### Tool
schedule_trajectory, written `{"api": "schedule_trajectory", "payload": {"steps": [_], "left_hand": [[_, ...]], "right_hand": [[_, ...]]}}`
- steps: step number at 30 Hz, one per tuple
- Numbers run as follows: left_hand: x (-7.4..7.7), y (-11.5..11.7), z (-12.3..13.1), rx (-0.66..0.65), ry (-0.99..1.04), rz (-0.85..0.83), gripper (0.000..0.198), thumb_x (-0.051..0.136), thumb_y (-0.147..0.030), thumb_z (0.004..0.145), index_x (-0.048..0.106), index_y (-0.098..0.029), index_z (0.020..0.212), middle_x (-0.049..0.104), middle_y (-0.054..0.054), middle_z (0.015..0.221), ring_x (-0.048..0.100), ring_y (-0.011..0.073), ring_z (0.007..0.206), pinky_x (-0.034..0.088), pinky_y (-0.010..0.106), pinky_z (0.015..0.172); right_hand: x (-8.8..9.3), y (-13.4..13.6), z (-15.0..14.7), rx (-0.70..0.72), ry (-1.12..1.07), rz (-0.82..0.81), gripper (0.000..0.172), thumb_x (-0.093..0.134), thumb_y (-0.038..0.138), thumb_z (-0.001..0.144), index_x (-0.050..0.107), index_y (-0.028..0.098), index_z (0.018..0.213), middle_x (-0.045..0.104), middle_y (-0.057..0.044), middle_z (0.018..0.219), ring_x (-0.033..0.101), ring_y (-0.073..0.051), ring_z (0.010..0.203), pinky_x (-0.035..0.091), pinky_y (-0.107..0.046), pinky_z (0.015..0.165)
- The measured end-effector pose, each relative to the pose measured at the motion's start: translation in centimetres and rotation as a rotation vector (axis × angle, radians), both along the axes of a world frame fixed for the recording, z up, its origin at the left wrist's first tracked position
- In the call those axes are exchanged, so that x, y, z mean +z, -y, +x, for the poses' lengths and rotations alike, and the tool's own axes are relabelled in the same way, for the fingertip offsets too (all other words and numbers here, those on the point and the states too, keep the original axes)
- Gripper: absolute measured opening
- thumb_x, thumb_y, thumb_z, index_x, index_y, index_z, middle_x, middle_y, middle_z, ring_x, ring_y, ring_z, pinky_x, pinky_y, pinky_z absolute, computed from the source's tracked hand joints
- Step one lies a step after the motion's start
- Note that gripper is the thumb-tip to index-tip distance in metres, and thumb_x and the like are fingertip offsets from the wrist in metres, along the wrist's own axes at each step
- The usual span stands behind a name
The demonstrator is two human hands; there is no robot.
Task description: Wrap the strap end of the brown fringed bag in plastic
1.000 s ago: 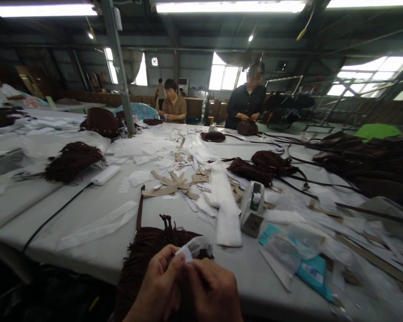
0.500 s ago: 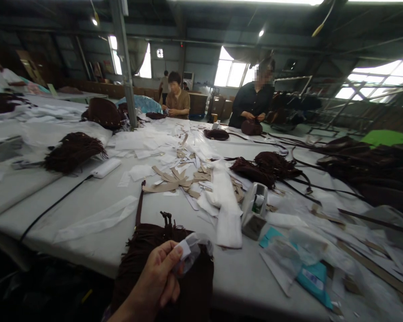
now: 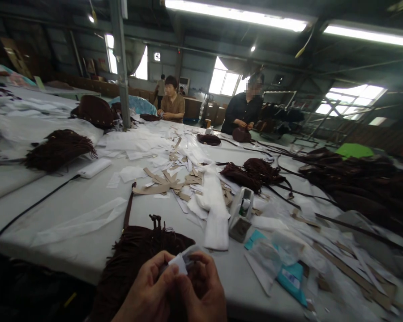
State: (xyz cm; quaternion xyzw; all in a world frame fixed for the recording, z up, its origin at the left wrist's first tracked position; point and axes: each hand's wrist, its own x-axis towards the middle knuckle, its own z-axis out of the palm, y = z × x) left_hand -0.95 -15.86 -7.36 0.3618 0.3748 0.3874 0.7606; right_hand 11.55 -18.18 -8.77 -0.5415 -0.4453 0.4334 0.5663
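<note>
My left hand (image 3: 151, 286) pinches a small white piece with a clear plastic loop (image 3: 179, 261); I cannot make out exactly what it is. From the other side, my right hand (image 3: 203, 284) closes its fingers and thumb around the same piece. Both hands are over a dark brown fringed bag (image 3: 137, 250) at the table's near edge. The bag's thin strap (image 3: 129, 208) runs away from me across the table. A grey tape dispenser (image 3: 242, 214) stands beyond my right hand, beside a white padded strip (image 3: 216, 228).
Tan paper strips (image 3: 164, 181) and white scraps litter the table (image 3: 97, 205). More brown bags lie at the left (image 3: 58, 150) and right (image 3: 356, 179). A teal packet (image 3: 292, 279) lies right. A metal post (image 3: 121, 67) rises at the back. Two people work across the table.
My right hand has come into view and closed on the white and clear piece beside my left hand. The view has tilted up and shifted right.
</note>
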Motion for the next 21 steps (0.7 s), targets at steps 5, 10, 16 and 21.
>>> {"api": "schedule_trajectory", "payload": {"steps": [5,10,16,21], "left_hand": [[0.1,0.2,-0.5,-0.174,0.03,0.067,0.038,0.06,-0.053,0.085,0.056,-0.016,0.092,0.059,-0.003,0.053,0.055,0.0099,0.034,0.035,0.015,0.035],[-0.8,-0.3,-0.3,-0.143,0.079,0.054,0.038,0.059,-0.055,0.085,0.053,-0.017,0.092,0.058,-0.004,0.058,0.054,0.0092,0.031,0.038,0.016,0.035],[-2.1,-0.5,-0.6,-0.101,0.145,-0.015,0.034,0.057,-0.052,0.087,0.051,-0.018,0.087,0.058,-0.006,0.056,0.049,0.0068,0.025,0.038,0.016,0.034],[-2.8,-0.6,-1.0,-0.079,0.146,-0.029,0.033,0.056,-0.052,0.088,0.049,-0.019,0.085,0.056,-0.007,0.053,0.049,0.0067,0.025,0.037,0.015,0.034]], "right_hand": [[-0.4,0.8,0.6,0.12,-0.245,-0.02,0.041,0.074,0.049,0.074,0.05,0.024,0.096,0.06,0.004,0.069,0.057,-0.011,0.055,0.046,-0.021,0.052],[1.1,-0.1,5.6,-0.088,-0.068,-0.078,0.059,0.07,0.056,0.075,0.053,0.02,0.119,0.065,0.0,0.077,0.064,-0.017,0.069,0.052,-0.028,0.065],[0.8,-7.1,16.9,-0.618,0.253,-0.242,0.074,0.054,0.07,0.07,0.06,0.015,0.118,0.062,-0.011,0.123,0.057,-0.025,0.111,0.049,-0.028,0.075],[-1.0,-12.1,20.2,-0.604,0.326,-0.351,0.062,0.059,0.071,0.059,0.071,0.012,0.074,0.068,-0.009,0.07,0.062,-0.023,0.073,0.046,-0.031,0.06]]}}
